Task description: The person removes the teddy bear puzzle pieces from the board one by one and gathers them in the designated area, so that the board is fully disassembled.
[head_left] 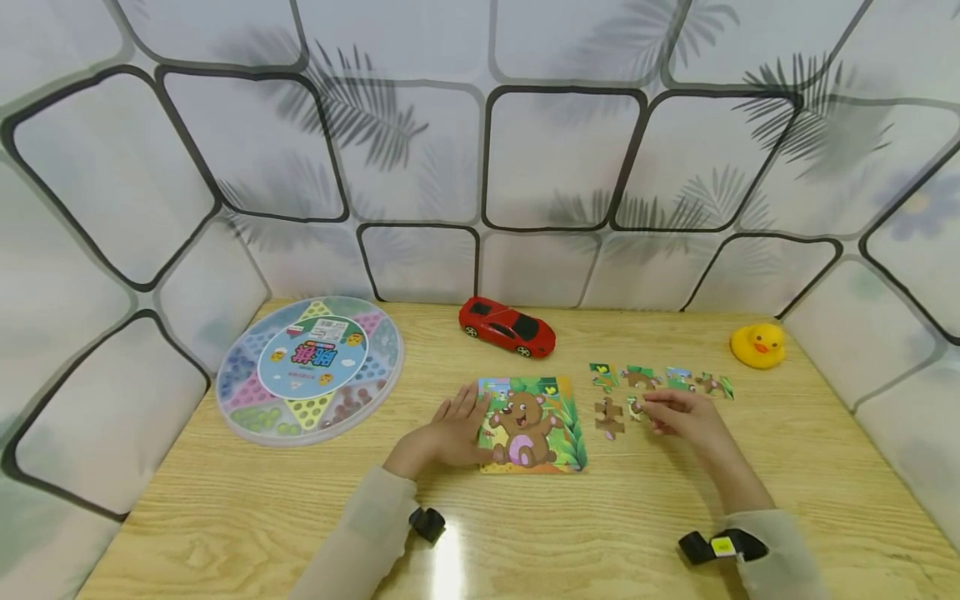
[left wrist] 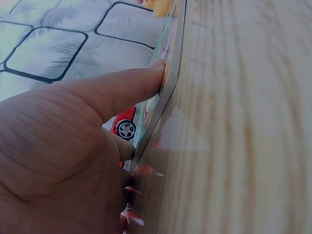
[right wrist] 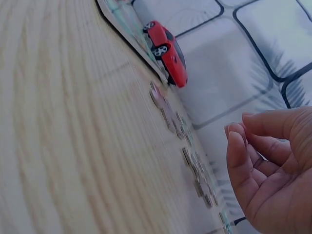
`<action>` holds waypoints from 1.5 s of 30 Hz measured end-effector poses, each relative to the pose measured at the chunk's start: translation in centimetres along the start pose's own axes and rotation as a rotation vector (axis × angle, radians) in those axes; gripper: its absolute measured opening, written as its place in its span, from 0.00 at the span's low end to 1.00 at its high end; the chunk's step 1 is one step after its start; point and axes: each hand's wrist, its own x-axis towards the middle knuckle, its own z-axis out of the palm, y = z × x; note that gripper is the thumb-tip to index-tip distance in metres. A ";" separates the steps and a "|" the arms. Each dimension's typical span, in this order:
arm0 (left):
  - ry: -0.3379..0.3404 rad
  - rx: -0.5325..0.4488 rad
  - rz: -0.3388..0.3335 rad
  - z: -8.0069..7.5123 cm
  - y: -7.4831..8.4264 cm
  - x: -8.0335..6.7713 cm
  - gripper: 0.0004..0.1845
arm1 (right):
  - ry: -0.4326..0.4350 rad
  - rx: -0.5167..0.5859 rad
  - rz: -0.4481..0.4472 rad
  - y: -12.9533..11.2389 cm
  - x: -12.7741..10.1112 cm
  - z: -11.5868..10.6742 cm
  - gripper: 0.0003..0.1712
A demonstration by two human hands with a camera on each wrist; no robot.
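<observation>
Item: bear puzzle board (head_left: 534,423), lying flat near the middle of the wooden table (head_left: 225,500), partly filled, its top right corner lacking pieces

Left hand (head_left: 450,433): resting on the board's left edge, fingers lying straight and pressing the edge, grip unclenched and holding nothing; the left wrist view is showing a fingertip (left wrist: 157,66) touching the board's rim

Right hand (head_left: 682,414): hovering low just right of the board, fingertips pinching a small puzzle piece (head_left: 637,407) that is lying on the table

Loose pieces (head_left: 660,379): lying in a row behind the right hand; one brown piece (head_left: 609,417) is sitting between board and hand

Also sitting on the table: red toy car (head_left: 507,326) behind the board, yellow rubber duck (head_left: 758,345) at far right, round checkers case (head_left: 310,369) at left
</observation>
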 end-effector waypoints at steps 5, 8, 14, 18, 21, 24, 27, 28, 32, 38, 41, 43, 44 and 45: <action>-0.004 -0.002 -0.004 0.1 0.0 0.2 0.52 | -0.043 -0.031 -0.031 -0.2 -0.2 1.2 0.24; -0.005 0.007 -0.008 0.0 0.0 0.3 0.53 | -0.089 -0.023 -0.039 -0.3 -0.2 2.1 0.23; -0.018 0.007 -0.009 -0.1 0.2 0.3 0.52 | -0.190 -0.007 -0.014 -0.6 -0.3 3.9 0.23; -0.022 0.004 -0.008 -0.2 0.4 0.3 0.53 | -0.236 -0.010 -0.002 -0.6 -0.3 5.2 0.22; -0.022 0.004 -0.009 -0.3 0.5 0.3 0.53 | -0.261 -0.017 0.014 -0.5 -0.4 6.1 0.20; -0.023 0.001 -0.011 -0.3 0.5 0.3 0.53 | -0.270 -0.043 0.029 -0.5 -0.6 6.9 0.19; -0.021 0.005 -0.016 -0.3 0.5 0.2 0.53 | -0.269 -0.090 0.013 -0.6 -0.8 7.7 0.19; -0.019 0.008 -0.016 -0.3 0.4 0.2 0.53 | -0.265 -0.109 0.004 -0.7 -0.8 7.9 0.19; -0.010 0.028 -0.020 -0.2 0.3 0.1 0.53 | -0.267 -0.179 -0.050 -0.7 -0.9 8.5 0.19; 0.006 0.032 -0.026 -0.1 0.2 0.1 0.53 | -0.260 -0.291 -0.118 -0.8 -1.0 9.0 0.18; 0.017 0.024 -0.023 0.0 0.2 -0.1 0.52 | -0.249 -0.366 -0.168 -0.8 -0.8 9.1 0.17; 0.018 0.025 -0.016 0.1 0.3 -0.3 0.52 | -0.244 -0.401 -0.195 -0.8 -0.8 9.1 0.16; 0.017 0.023 -0.012 0.1 0.3 -0.4 0.51 | -0.243 -0.408 -0.203 -0.8 -0.9 9.1 0.15; 0.016 0.025 -0.003 0.2 0.4 -0.5 0.50 | -0.245 -0.411 -0.207 -0.8 -0.9 9.1 0.15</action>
